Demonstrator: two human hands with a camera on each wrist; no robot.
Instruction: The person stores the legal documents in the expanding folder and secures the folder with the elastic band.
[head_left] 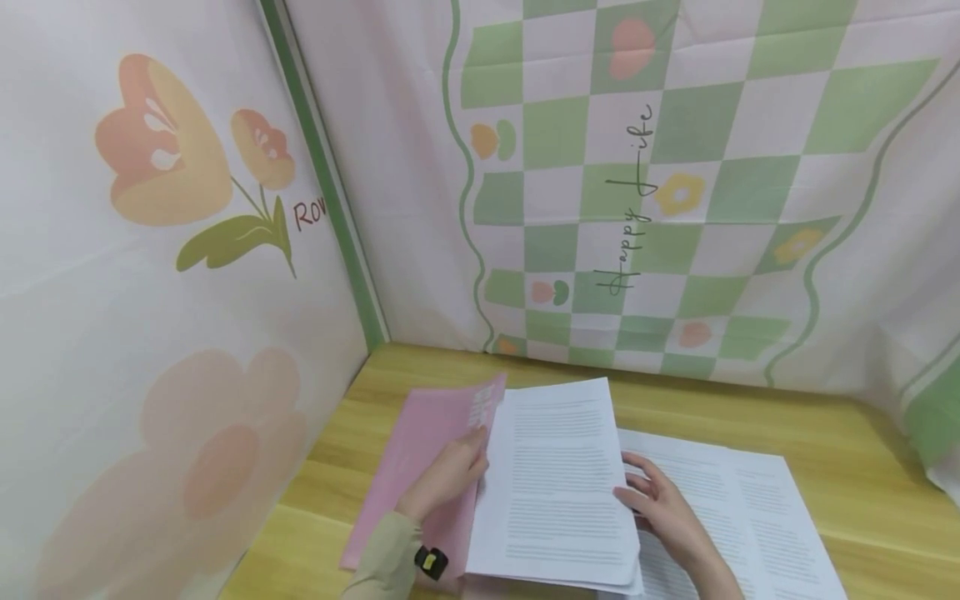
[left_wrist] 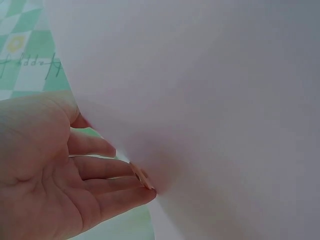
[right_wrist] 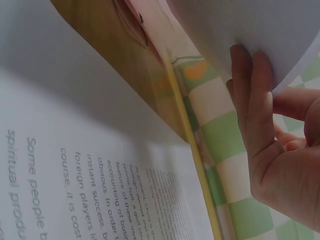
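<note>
A pink folder [head_left: 427, 433] lies at the left of the table, its right edge raised. My left hand [head_left: 450, 475] grips that edge; in the left wrist view a broad pale surface [left_wrist: 210, 100] hides part of the left hand [left_wrist: 55, 175] and its fingertips. Beside the folder a stack of printed papers [head_left: 558, 483] is held up off the table. At the stack's right edge my right hand [head_left: 663, 508] pinches the papers, fingers on one face and thumb on the other, as the right hand [right_wrist: 280, 150] shows in the right wrist view.
More printed sheets [head_left: 780, 500] lie overlapping on the wooden table [head_left: 322, 475], under and right of my right hand. A floral curtain [head_left: 150, 317] stands at the left and a checked curtain [head_left: 555, 192] behind the table. A black strap device [head_left: 431, 562] is on my left wrist.
</note>
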